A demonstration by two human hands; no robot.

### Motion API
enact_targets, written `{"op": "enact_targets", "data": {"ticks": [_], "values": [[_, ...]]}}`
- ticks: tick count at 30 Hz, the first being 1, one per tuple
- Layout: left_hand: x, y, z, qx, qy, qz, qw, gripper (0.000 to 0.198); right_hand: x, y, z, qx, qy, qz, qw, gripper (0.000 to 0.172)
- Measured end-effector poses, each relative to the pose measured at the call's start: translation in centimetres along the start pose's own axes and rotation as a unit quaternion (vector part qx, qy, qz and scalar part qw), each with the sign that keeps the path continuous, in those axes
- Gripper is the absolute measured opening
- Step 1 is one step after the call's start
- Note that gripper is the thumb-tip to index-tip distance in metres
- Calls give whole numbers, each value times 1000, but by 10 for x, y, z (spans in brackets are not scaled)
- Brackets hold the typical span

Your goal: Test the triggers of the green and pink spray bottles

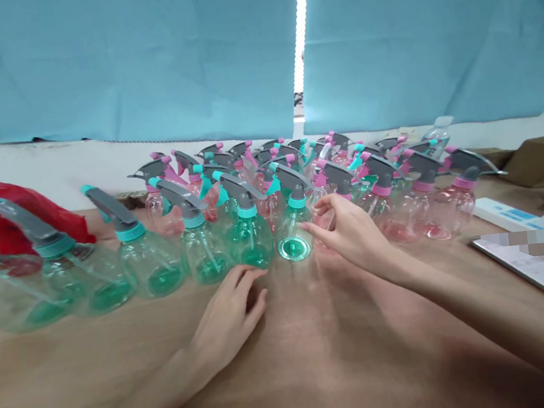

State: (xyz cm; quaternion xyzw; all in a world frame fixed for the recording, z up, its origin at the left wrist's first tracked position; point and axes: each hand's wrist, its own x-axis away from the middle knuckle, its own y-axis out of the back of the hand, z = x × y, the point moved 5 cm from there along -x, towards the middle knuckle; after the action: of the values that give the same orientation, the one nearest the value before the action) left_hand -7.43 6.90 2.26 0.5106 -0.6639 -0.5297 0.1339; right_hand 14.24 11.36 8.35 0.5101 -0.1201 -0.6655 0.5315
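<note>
My right hand (351, 231) reaches in at the middle of the row of spray bottles. Its thumb tip overlaps the right edge of a green-tinted spray bottle (294, 237), and its bent fingers are beside a pink-tinted spray bottle (323, 241) partly hidden behind it; I cannot tell whether it touches either. Thumb and index finger are apart. My left hand (229, 314) rests on the table, fingers loosely bent and apart, holding nothing, just in front of another green spray bottle (251, 244). The green bottles have grey trigger heads with turquoise collars; the pink ones have pink collars.
More green spray bottles (150, 267) extend to the left, and pink ones (452, 206) to the right, with several behind. A red plastic bag (22, 212) lies at left. On the right are a flat tablet-like object (533, 272), a white box (508, 213) and cardboard (537, 159).
</note>
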Motion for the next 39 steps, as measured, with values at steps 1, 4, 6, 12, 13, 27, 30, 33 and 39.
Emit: {"op": "enact_targets", "data": {"ticks": [1, 4, 6, 12, 13, 27, 30, 33, 39], "values": [[0, 0, 0, -1, 2, 0, 1000, 22, 0, -2, -1, 2, -5, 5, 1000, 42], [0, 1, 0, -4, 8, 0, 1000, 22, -2, -9, 0, 6, -15, 38, 999, 61], [-1, 1, 1, -4, 11, 1, 1000, 21, -5, -15, 0, -5, -19, 58, 998, 72], [-1, 4, -2, -1, 19, 4, 1000, 21, -17, -29, 1, -55, -54, 92, 993, 87], [-1, 4, -4, 4, 19, 4, 1000, 21, -17, -30, 2, -54, -53, 89, 993, 84], [-15, -16, -72, 132, 59, -54, 988, 65, 52, 26, 6, 19, -21, 135, 990, 66], [-19, -34, -89, 175, 27, 2, 984, 82, 67, 50, 7, -32, 11, 145, 989, 54], [-18, -50, -105, 224, -5, 30, 974, 83, 75, 72, 8, -47, 26, 173, 984, 45], [-20, -71, -126, 244, -47, 47, 968, 81, 65, 102, 3, -101, 31, 136, 985, 42]]}}
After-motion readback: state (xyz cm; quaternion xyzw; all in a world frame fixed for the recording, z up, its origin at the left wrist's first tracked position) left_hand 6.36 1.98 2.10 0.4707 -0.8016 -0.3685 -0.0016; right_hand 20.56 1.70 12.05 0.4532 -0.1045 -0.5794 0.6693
